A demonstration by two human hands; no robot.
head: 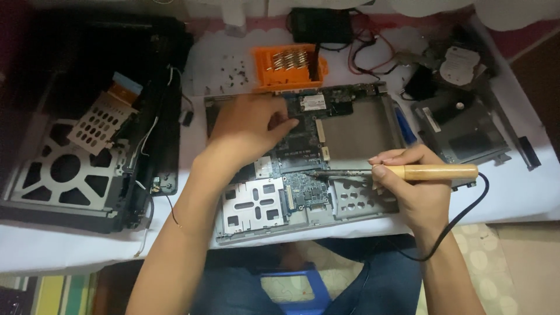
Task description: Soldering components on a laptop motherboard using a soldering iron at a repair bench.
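Lying almost level, the wooden-handled soldering iron (408,172) points left — its dark metal tip over the green laptop circuit board (303,186) in the opened grey chassis (361,125). Right hand (417,189) is closed around the handle; left hand (248,125), fingers curled and holding nothing, presses the board's upper part, farther from the tip.

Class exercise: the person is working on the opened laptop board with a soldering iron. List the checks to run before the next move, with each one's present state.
1. Right hand grips soldering iron by its wooden handle: ok.
2. Iron tip over circuit board: ok; actual contact: cannot tell.
3. Left hand steadies the board, apart from the tip: ok.
4. Iron cord hangs off the table edge: not ok, may snag.
5. Loose screws lie scattered near orange tray: not ok.
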